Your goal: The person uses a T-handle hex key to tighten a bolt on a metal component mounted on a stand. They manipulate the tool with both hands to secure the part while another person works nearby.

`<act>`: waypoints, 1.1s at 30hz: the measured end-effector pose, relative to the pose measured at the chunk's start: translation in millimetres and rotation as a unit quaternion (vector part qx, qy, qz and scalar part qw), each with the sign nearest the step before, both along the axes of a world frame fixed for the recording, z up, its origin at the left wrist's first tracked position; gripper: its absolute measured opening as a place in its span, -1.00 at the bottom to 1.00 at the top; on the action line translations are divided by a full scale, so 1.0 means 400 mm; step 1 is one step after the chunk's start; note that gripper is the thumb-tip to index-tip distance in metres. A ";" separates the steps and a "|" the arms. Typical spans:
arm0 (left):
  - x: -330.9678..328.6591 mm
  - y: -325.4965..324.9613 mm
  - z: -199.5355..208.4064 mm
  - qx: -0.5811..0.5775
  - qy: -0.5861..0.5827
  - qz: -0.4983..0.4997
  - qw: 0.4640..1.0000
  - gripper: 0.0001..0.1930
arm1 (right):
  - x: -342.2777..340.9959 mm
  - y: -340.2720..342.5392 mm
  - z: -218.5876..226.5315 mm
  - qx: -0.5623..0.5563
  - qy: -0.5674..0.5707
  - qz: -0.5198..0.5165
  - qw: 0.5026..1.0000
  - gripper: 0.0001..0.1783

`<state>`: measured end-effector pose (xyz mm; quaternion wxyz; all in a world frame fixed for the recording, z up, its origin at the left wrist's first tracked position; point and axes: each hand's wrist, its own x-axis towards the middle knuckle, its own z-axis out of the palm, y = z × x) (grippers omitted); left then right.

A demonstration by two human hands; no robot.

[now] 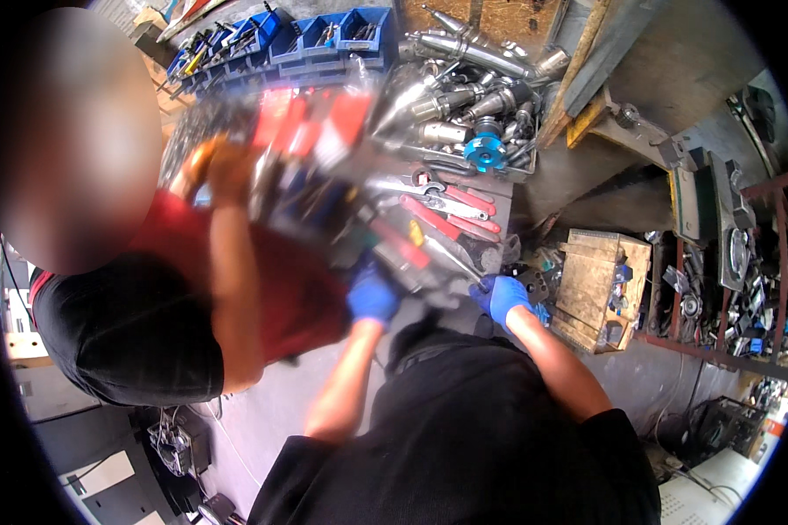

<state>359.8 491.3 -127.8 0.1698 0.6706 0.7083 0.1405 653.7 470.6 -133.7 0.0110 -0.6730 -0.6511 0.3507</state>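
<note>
Your two hands are well apart at the near edge of the bench (502, 189), both in blue gloves. The right hand (503, 299) appears to be closed around the near end of a slim metal tool (458, 262), which points away from you and a little to the left. The left hand (374, 297) is blurred, so I cannot tell whether it grips something; just beyond it lies a red piece (400, 244), also blurred. From this I judge that the step in hand is the handling of the slim tool among the crowded tools. The next move, in my judgement, calls for a steady right grip and a free path, because the red-handled pliers (429, 217) lie just past the tool. The tool lies between your two hands, with its near end at the right fingers and its far end toward the pliers. The wooden box (587, 254) stands near, to the right of your right hand. The orange-gloved hands of a co-worker (229, 175) are well apart from yours, farther left.
</note>
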 end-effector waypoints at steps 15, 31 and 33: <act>-0.007 -0.001 -0.040 -0.027 0.022 0.034 0.999 -0.16 | -0.003 -0.004 -0.009 -0.004 -0.003 -0.013 1.000 -0.47; -0.015 -0.004 -0.064 0.004 0.007 0.039 0.999 -0.13 | 0.004 -0.009 -0.026 0.014 0.039 -0.044 0.998 -0.50; -0.015 -0.007 -0.065 0.008 0.020 0.038 0.999 -0.13 | 0.004 -0.012 -0.027 0.024 0.052 -0.048 0.997 -0.51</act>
